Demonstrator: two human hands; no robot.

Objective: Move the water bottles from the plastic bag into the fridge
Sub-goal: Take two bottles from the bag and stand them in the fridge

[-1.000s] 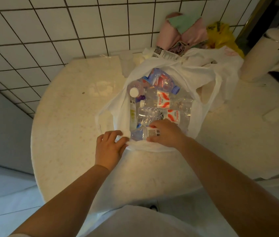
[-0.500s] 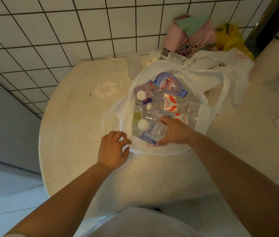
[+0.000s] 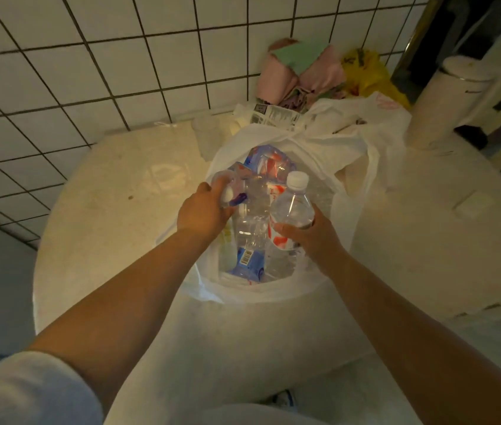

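A white plastic bag (image 3: 329, 142) lies open on the round table (image 3: 114, 216), with several clear water bottles (image 3: 252, 228) inside. My right hand (image 3: 310, 237) grips one clear bottle (image 3: 293, 204) with a white cap, held upright above the bag's mouth. My left hand (image 3: 203, 210) reaches into the bag's left side and its fingers curl round the neck end of another bottle (image 3: 227, 191) with a white cap and a purple label. The fridge is out of view.
A tiled wall (image 3: 120, 56) runs behind the table. Pink and green cloth (image 3: 301, 72) and a yellow bag (image 3: 365, 75) are piled at the back. A white cylindrical container (image 3: 445, 102) stands at the right. The table's front edge curves just before my body.
My right hand has lifted a bottle upright out of the bag. My left hand has let go of the bag's rim and moved into the bag onto another bottle.
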